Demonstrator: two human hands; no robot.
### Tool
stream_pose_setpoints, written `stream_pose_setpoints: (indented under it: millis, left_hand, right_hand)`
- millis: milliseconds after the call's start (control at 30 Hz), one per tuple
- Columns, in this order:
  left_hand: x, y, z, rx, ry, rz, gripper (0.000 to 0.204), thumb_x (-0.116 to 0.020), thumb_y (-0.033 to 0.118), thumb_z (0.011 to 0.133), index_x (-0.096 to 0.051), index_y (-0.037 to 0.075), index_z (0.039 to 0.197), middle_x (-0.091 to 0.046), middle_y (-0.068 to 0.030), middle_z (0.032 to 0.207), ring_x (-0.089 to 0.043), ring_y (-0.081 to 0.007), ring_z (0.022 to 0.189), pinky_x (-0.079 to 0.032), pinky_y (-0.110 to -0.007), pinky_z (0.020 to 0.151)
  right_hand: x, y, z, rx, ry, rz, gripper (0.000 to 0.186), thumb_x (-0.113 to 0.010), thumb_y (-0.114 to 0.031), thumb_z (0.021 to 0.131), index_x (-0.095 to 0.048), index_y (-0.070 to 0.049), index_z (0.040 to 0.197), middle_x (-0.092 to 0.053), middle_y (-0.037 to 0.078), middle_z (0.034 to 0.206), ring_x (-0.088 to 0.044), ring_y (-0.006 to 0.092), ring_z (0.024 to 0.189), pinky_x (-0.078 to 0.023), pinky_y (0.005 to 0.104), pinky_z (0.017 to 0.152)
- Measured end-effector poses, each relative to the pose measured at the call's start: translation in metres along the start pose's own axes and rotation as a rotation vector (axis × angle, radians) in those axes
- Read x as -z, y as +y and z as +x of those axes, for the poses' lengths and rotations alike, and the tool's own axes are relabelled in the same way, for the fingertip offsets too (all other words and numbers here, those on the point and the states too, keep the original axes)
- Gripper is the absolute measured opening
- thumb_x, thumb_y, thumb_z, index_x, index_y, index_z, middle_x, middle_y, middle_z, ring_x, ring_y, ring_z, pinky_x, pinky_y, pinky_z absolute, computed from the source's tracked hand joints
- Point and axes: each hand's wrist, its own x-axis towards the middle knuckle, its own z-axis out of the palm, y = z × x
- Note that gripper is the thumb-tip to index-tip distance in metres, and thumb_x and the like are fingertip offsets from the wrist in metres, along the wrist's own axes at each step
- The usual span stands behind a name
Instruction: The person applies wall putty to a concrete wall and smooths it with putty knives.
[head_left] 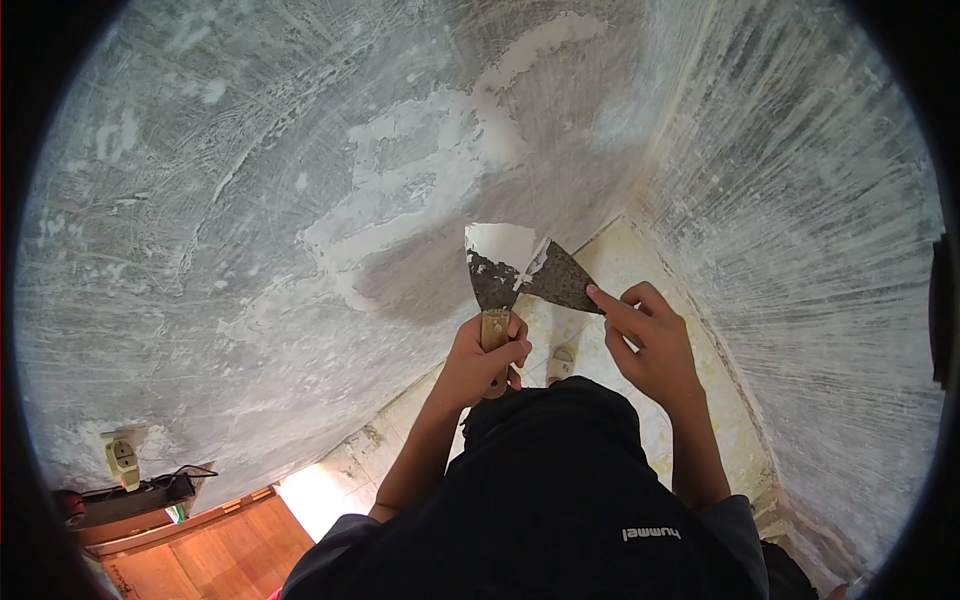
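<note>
My left hand [470, 362] is wrapped round the wooden handle of a putty knife [492, 285], held blade up. White filler coats the upper part of its blade, and the lower part is dark and stained. With thumb and fingers, my right hand [652, 342] pinches a dark, handleless scraper blade [562, 280] by its right corner. Its left end lies against the putty knife's blade, with a smear of white filler along its upper left edge. Beyond both tools stands a grey wall [300, 130] with wet-looking white filler patches [435, 165] on it.
A second streaked wall [800, 200] meets the first at a corner on the right. Low on the left wall is a socket [122, 458] with a cable below it. A reddish-brown wooden surface [215, 545] lies at lower left. The pale floor [665, 300] is splattered.
</note>
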Motion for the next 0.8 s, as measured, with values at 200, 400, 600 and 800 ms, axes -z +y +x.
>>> stream_pose_setpoints:
  millis: [200, 400, 600, 800]
  left_hand:
    - [-0.008, -0.007, 0.0, -0.055, 0.018, -0.001, 0.022, -0.068, -0.002, 0.087, -0.05, 0.008, 0.094, -0.055, -0.0021, 0.087, -0.061, -0.0104, 0.068, -0.057, -0.029, 0.049]
    - [-0.017, -0.015, 0.001, -0.104, 0.095, 0.043, 0.021, -0.069, 0.0, 0.089, -0.05, 0.007, 0.096, -0.055, -0.0021, 0.089, -0.063, -0.0106, 0.071, -0.06, -0.031, 0.053]
    - [-0.027, -0.032, 0.009, -0.209, 0.122, 0.079, 0.026, -0.067, 0.001, 0.092, -0.053, 0.001, 0.114, -0.062, -0.006, 0.097, -0.066, -0.0138, 0.076, -0.065, -0.033, 0.068]
    - [-0.035, -0.03, 0.01, -0.226, 0.091, 0.065, 0.026, -0.065, -0.001, 0.093, -0.053, -0.003, 0.116, -0.068, -0.0119, 0.105, -0.07, -0.0163, 0.081, -0.063, -0.034, 0.074]
  right_hand:
    - [-0.01, -0.012, -0.012, -0.045, 0.04, 0.023, 0.051, -0.068, 0.005, 0.084, -0.072, -0.013, 0.132, -0.059, 0.008, 0.091, -0.057, 0.0179, 0.063, -0.047, 0.0308, 0.057]
    - [-0.018, -0.027, -0.023, -0.068, 0.084, 0.112, 0.048, -0.069, 0.003, 0.087, -0.07, -0.01, 0.133, -0.06, 0.01, 0.092, -0.06, 0.0211, 0.064, -0.049, 0.0313, 0.057]
    - [-0.023, -0.048, -0.035, -0.079, 0.084, 0.119, 0.05, -0.069, 0.003, 0.088, -0.068, -0.01, 0.136, -0.059, 0.012, 0.095, -0.061, 0.0212, 0.066, -0.05, 0.0331, 0.06]
    - [-0.033, -0.053, -0.042, -0.096, 0.113, 0.206, 0.05, -0.069, 0.003, 0.09, -0.065, -0.007, 0.138, -0.058, 0.013, 0.094, -0.06, 0.0225, 0.068, -0.05, 0.0326, 0.062]
